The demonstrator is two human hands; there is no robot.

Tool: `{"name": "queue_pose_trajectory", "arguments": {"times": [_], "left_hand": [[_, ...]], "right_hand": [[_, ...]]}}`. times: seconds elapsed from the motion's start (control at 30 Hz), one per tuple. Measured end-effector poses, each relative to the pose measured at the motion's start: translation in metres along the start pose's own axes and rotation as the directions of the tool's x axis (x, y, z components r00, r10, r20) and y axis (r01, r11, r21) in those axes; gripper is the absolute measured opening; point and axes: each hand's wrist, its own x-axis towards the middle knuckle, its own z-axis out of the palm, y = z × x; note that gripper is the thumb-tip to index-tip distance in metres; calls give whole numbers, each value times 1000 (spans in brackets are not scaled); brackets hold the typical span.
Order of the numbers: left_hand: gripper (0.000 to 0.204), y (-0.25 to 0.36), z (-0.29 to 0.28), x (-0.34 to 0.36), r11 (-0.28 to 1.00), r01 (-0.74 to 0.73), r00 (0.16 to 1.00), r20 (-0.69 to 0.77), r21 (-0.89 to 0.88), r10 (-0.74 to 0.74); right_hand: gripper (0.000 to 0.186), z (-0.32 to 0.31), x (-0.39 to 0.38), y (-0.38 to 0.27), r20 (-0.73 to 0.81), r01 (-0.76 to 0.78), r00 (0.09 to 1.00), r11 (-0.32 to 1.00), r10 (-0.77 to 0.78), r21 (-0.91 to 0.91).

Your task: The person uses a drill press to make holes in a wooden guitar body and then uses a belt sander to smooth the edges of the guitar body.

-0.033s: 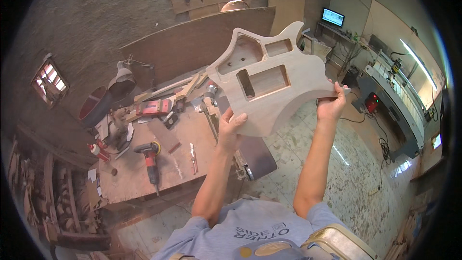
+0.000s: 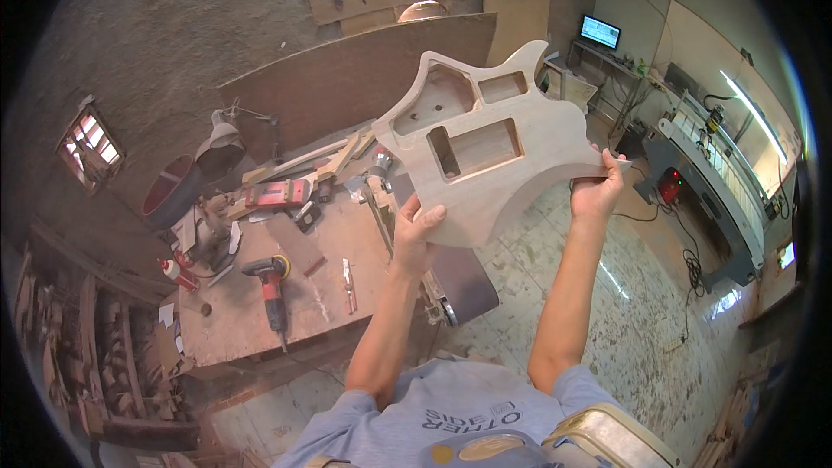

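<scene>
I hold up an unfinished pale wooden electric guitar body (image 2: 550,134) in front of me, its face with several routed cavities turned toward me. My left hand (image 2: 418,230) grips its lower left edge, thumb on the face and fingers mostly hidden behind. At the right, my right hand (image 2: 596,189) clasps the pointed horn, fingers curled over its tip. The guitar body is clear of the bench and slightly tilted. Beneath its left part runs a belt sander (image 2: 464,284) with a dark belt.
On the workbench (image 2: 234,321) at left lie a red and black power sander (image 2: 272,295), a red-handled tool (image 2: 348,286), a brown wood block (image 2: 296,244) and a red sanding block (image 2: 276,193). A lamp (image 2: 221,140) stands behind. A large grey machine (image 2: 719,182) stands at right, cables (image 2: 691,269) beside it.
</scene>
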Motion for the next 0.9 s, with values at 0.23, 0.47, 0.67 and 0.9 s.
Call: {"name": "queue_pose_trajectory", "arguments": {"times": [0.23, 0.47, 0.67, 0.9], "left_hand": [[69, 3, 1, -3, 1000, -7, 1000, 0, 23, 7], [65, 3, 0, -8, 1000, 19, 1000, -21, -12, -19], [55, 1, -8, -9, 1000, -10, 996, -91, -25, 8], [57, 2, -16, -5, 999, -16, 996, -90, -43, 12]], "right_hand": [[87, -2, -5, 1, 10, -30, 999, 999, 31, -16], [89, 0, -10, -5, 8, -4, 1000, 1000, 4, -12], [92, 18, -25, -9, 59, 11, 998, 1000, -12, 12], [89, 24, -30, -13, 156, 15, 987, 998, -23, 54]]}}
